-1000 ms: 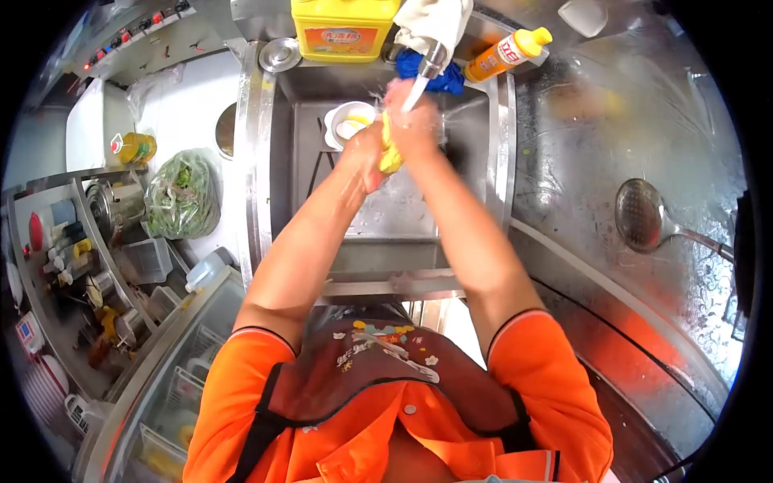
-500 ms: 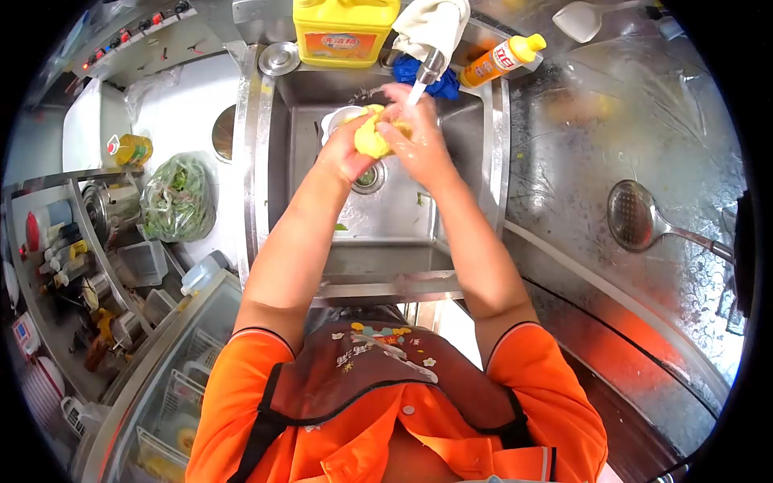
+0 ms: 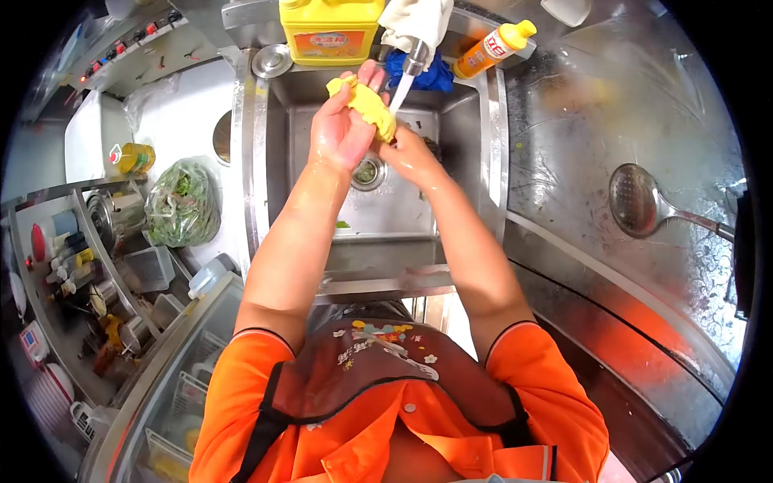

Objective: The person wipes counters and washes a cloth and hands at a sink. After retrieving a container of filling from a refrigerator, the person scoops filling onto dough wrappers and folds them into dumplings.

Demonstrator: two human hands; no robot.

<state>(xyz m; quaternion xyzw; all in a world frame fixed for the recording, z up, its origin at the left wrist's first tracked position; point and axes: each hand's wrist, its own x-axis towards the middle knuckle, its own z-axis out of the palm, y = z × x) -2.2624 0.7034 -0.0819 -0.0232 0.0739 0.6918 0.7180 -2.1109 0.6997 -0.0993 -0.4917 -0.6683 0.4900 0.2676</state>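
Over the steel sink (image 3: 378, 259), a wet yellow cloth (image 3: 367, 105) is stretched between my two hands. My left hand (image 3: 342, 133) is palm up, with the cloth lying across it and its upper end between thumb and fingers. My right hand (image 3: 409, 153) is closed on the cloth's lower end, its fingertips partly hidden. Just right of the cloth, water (image 3: 400, 92) runs from the faucet (image 3: 416, 58). Below my hands the drain (image 3: 367, 172) shows, with green scraps around it.
Behind the sink stand a yellow jug (image 3: 332, 32), a blue cloth (image 3: 427, 72), a white towel (image 3: 417, 22) and an orange bottle (image 3: 493, 50). A skimmer (image 3: 636, 201) lies on the right counter. Bagged greens (image 3: 182, 203) sit to the left.
The yellow cloth has gone from a bundle between both hands to a longer strip. My left hand has turned palm up and risen; my right hand has dropped to the cloth's lower end.
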